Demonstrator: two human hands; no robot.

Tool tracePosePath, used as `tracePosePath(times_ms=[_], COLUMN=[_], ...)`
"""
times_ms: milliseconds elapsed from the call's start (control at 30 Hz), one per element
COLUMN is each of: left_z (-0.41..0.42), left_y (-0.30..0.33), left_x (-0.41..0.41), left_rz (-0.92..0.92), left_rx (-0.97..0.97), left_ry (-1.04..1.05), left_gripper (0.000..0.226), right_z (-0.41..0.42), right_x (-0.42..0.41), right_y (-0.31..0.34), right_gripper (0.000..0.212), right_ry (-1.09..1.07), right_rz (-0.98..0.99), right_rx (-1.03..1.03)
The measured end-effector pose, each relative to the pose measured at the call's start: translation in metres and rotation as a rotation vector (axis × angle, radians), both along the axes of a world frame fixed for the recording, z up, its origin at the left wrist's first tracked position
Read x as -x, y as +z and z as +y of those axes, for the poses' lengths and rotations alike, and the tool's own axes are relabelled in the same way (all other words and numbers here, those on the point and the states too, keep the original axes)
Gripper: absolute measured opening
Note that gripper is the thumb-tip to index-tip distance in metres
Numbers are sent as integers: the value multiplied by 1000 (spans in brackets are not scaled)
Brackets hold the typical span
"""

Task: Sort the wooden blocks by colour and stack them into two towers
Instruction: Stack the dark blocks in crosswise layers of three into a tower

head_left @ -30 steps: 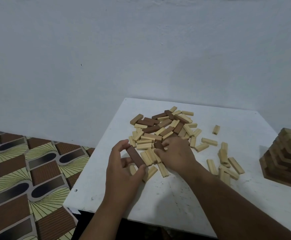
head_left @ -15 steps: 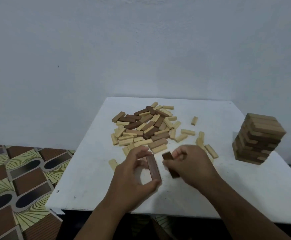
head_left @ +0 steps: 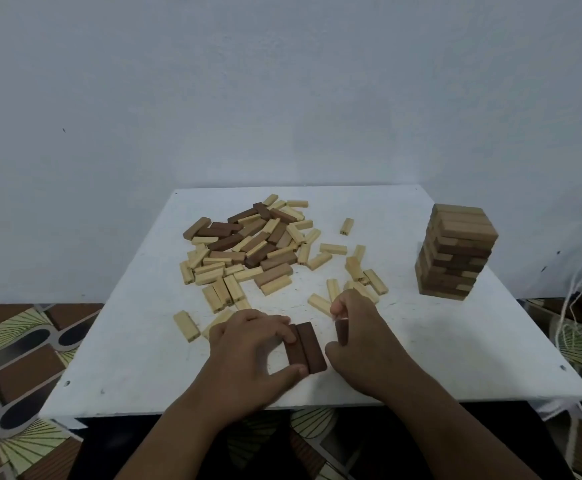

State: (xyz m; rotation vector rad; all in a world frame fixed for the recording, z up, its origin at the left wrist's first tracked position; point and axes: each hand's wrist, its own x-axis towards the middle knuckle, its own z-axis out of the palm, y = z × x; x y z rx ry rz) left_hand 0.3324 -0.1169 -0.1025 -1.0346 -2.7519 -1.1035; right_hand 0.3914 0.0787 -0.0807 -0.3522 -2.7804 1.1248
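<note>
Two dark brown blocks [head_left: 306,348] lie flat side by side near the front of the white table [head_left: 455,358]. My left hand [head_left: 251,351] grips them, fingers on the far end and thumb at the near end. Just to their right, my right hand [head_left: 358,334] holds a third dark brown block [head_left: 342,330] tilted on edge. Behind my hands spreads a loose pile of light and dark blocks [head_left: 248,247], with scattered light blocks [head_left: 362,275] to its right.
A stacked tower of brown blocks [head_left: 455,251] stands at the table's right side. A single light block [head_left: 186,325] lies left of my left hand. Patterned floor [head_left: 16,358] surrounds the table; cords [head_left: 580,306] hang at far right.
Both hands came back from the pile toward the front edge. My left hand set its dark block flat beside a second one; my right hand now holds another dark block next to them.
</note>
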Motion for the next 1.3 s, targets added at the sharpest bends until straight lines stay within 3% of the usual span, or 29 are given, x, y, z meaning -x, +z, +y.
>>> tracePosePath(times_ms=[167,600,833,1000,1300], left_z=[-4,-1,3,3,2], left_y=[-1,2,3,2,8], left_x=[2,-1,-4,-4,-6], left_rz=[10,38,59,53,-4], left_rx=[-2,85,60,35,67], left_ry=[2,-30,-24,-13,-8], left_gripper=[35,46,52,55,57], right_z=[5,12,19,24,27], right_x=[2,-2,-1,0,4], right_y=[-9,3,3,3,-6], right_gripper=[38,32,38,58,53], right_ry=[19,207,256,320,348], right_rz=[173,123,102,67,137], right_rx=[-35,-123,-61,26,-45])
